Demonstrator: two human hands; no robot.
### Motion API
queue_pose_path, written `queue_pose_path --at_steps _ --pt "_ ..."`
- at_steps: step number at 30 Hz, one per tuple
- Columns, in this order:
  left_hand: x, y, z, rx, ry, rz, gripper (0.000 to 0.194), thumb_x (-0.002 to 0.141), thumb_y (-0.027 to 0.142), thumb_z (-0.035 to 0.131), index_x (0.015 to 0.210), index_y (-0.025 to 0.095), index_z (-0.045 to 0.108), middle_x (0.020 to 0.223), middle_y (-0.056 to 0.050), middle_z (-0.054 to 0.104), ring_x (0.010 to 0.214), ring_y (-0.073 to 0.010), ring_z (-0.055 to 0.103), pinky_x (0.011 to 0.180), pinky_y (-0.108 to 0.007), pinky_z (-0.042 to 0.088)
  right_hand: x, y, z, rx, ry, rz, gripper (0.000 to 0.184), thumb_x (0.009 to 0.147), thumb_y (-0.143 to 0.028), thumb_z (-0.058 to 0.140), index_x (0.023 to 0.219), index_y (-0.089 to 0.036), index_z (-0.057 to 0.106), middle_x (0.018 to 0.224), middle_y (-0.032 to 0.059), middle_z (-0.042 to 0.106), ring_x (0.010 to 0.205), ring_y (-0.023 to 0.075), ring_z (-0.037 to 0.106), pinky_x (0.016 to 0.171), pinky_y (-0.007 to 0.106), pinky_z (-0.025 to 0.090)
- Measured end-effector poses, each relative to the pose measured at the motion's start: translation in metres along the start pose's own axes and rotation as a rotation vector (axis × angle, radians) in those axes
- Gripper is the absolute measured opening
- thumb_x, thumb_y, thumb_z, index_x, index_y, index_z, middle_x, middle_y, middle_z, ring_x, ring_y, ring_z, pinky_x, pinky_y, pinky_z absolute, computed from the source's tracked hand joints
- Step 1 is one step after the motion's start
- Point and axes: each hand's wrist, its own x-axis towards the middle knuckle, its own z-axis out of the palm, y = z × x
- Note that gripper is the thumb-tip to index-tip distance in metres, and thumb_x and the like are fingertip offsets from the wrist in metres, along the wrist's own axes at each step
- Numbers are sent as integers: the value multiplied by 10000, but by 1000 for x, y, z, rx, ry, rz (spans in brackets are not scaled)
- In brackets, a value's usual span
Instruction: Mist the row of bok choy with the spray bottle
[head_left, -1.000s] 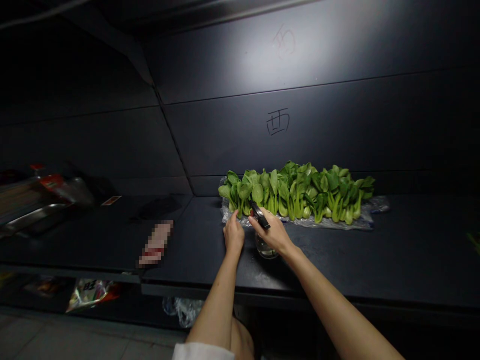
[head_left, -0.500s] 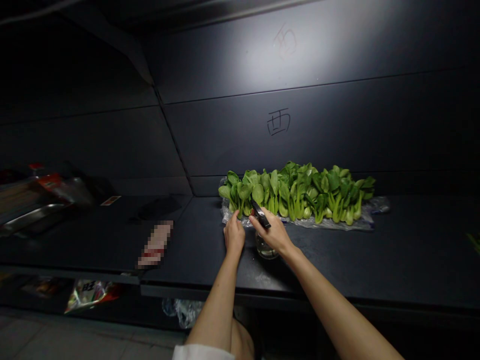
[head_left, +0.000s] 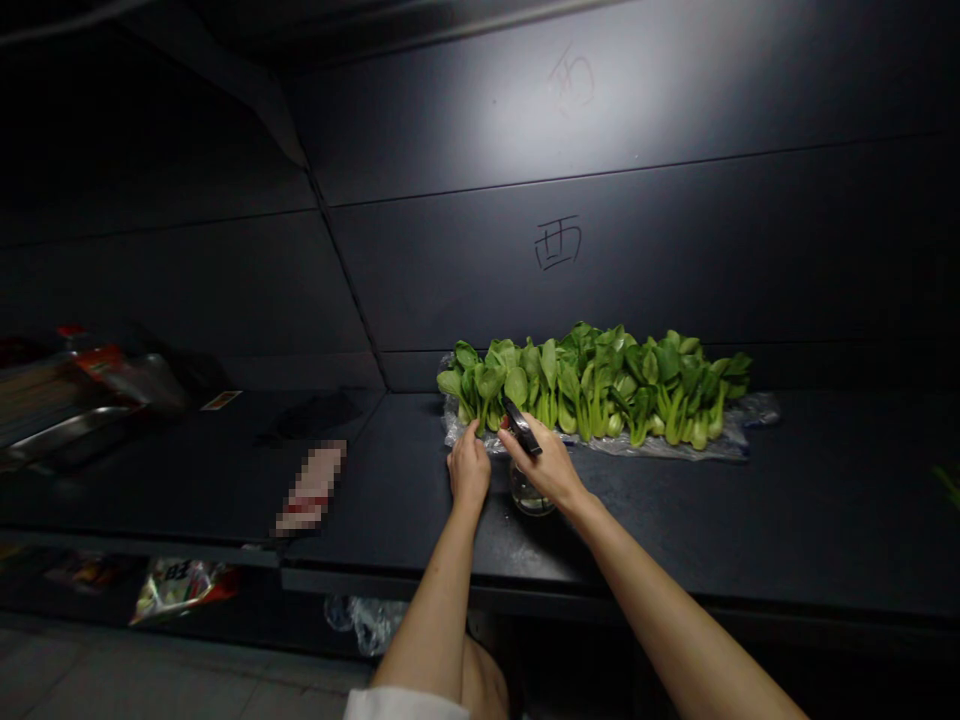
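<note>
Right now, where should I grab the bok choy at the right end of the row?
Take the bok choy by its pale, thick stem near the base, coming from the near side, a little from the right. The stems face you on the plastic sheet, and it has no neighbour on that side, while its leaves overlap the next plant.

1. Bok choy (head_left: 600,385) stands in a row on plastic film (head_left: 757,410) on the tabletop (head_left: 825,510), before a wall panel (head_left: 675,270).
2. The left hand (head_left: 469,467) lies at the film's near edge, below the row's left end.
3. Just right of it, the right hand (head_left: 544,465) grips the head of a spray bottle (head_left: 531,497).
4. Left along the tabletop lie a pixelated packet (head_left: 311,488), then a metal tray (head_left: 67,428).
5. Beneath the tabletop are a foil bag (head_left: 180,590) and a plastic bag (head_left: 360,625).
</note>
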Motion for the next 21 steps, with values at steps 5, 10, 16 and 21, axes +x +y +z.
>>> queue_pose_path --at_steps 5,10,16,21 --pt "1 1 0 -11 11 -10 461 907 144 411 1322 207 601 1354 -104 650 1307 -222 560 1144 -417 392 -1 2 2 -20 51 16 268 963 -451 485 921 -215 606 888 74 693 841 236 657 759 320 488" --pt "1 0 0 -24 15 -5 438 924 166 411 1317 194 602 1365 -110 642 1303 -233 563 1145 -426 387 0 3 1 -4 57 14 277 956 -464 494 967 -215 615 938 78 703 875 238 661 785 327 499" --pt "0 -1 1 -60 101 88 399 938 193 401 1265 192 630 1373 -106 633 1310 -209 548 1146 -382 385 0 4 0 20 56 12 288 954 -457 490 995 -206 624 973 92 707 913 246 666 825 342 499" --pt "-2 2 0 -66 140 112 379 948 215 388 1220 210 652 1316 -97 661 1272 -208 565 1130 -392 399 1 7 0 -17 93 14 278 956 -453 479 908 -212 608 893 81 701 840 236 659 761 325 497"
